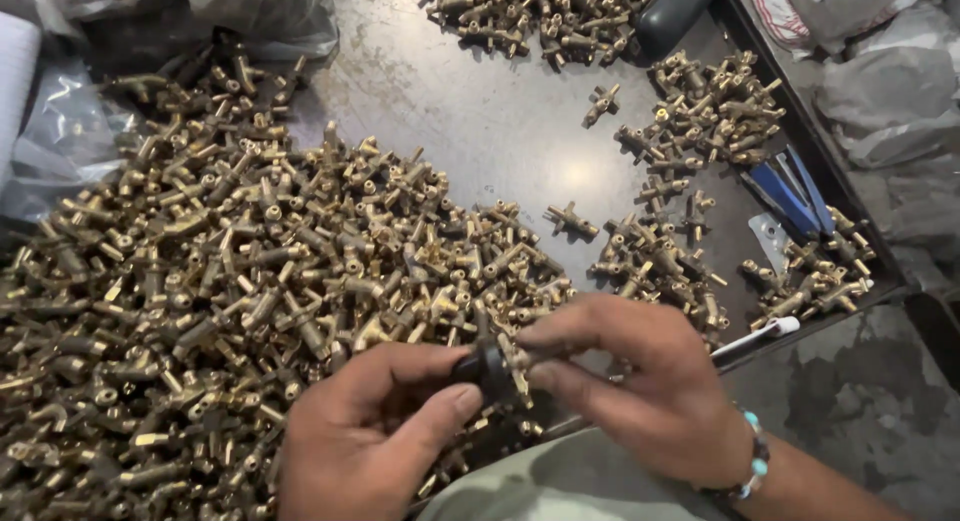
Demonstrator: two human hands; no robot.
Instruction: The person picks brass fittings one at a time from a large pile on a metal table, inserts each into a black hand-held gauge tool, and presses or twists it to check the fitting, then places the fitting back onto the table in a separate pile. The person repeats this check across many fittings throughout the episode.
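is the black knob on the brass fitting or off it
On, it seems: the black knob sits against the brass fitting, pinched between left hand and right hand.

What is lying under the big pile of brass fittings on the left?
The brass fittings lie on a dark metal table, bare toward the middle. Under the pile itself the surface is covered. The hands hide its near edge.
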